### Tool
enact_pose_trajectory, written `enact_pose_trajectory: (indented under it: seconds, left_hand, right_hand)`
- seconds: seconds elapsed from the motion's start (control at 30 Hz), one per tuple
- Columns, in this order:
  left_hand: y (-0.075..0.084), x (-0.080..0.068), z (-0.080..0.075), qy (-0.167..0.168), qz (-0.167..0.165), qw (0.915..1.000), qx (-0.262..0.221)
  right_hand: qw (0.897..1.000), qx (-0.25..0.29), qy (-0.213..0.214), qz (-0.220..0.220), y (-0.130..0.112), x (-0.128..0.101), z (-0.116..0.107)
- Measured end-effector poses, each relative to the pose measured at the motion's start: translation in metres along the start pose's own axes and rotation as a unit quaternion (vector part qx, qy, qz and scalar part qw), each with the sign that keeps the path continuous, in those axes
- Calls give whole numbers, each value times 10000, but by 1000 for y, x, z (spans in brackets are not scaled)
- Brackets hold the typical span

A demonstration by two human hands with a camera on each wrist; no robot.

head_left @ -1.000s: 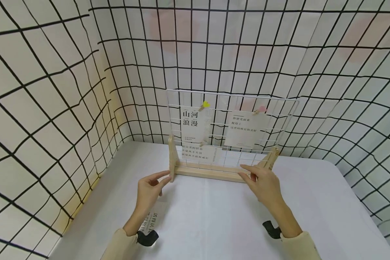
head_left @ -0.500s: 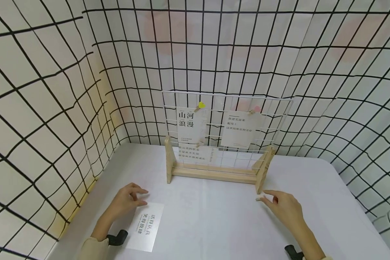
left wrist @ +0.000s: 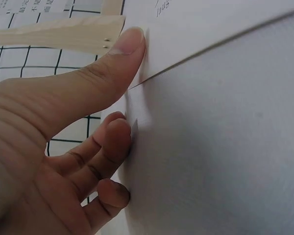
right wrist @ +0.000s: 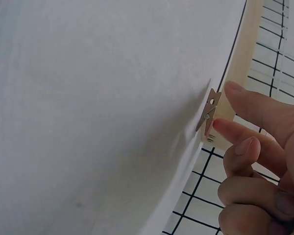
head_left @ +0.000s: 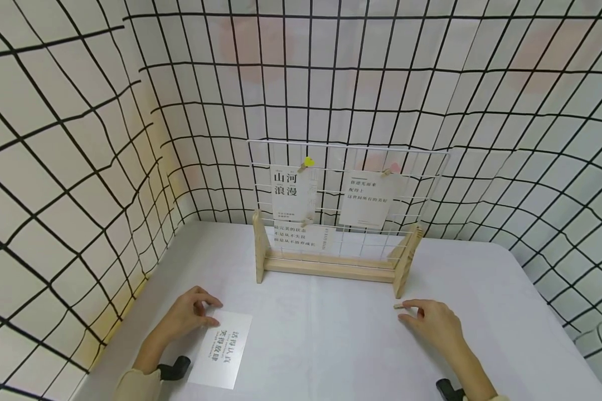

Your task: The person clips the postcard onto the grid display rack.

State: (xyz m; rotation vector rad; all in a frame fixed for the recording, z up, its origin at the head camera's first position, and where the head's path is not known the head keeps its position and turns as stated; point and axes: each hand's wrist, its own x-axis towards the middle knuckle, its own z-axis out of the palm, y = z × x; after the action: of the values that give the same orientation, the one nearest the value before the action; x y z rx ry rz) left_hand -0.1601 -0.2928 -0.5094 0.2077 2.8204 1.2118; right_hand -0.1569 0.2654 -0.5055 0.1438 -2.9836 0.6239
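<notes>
- Where the white table (head_left: 331, 345) fills the lower half of the head view, two hands rest on it, one in the lower left of the frame, one in the lower right.
- Left hand (head_left: 188, 316): thumb and curled fingers pinch the near corner of a printed card (head_left: 223, 348); the left wrist view shows the thumb (left wrist: 122, 49) on top of the card's edge and the fingers beneath it.
- Card: white, black characters, lying flat in the lower left of the frame, just right of the left hand.
- Right hand (head_left: 433, 323): fingers loosely bent; two fingertips (right wrist: 225, 128) touch a small wooden clip (head_left: 398, 305). Whether they grip it cannot be told.
- Clip: on the table, lower right of centre, near the stand's right foot.
- Wooden stand (head_left: 331, 266): centre of frame, holding a white wire grid (head_left: 348, 184).
- Three cards clipped to the grid.
- Black-lined grid wall (head_left: 80, 139) surrounds the table.
</notes>
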Motion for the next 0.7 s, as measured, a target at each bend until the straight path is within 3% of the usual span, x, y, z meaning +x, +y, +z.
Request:
enact_pose_trajectory:
  seconds: [0.23, 0.47, 0.7]
  left_hand:
    - [0, 0, 0, -24, -24, 9999, -102]
    - [0, -1, -1, -111, 208, 9997, 12]
    - [1, 0, 1, -116, 50, 9999, 107]
  right_hand:
    - [10000, 21, -69, 45, -6, 3, -2]
    - [9998, -147, 84, -64, -7, 6, 2]
    - [9997, -149, 149, -104, -9, 10, 3]
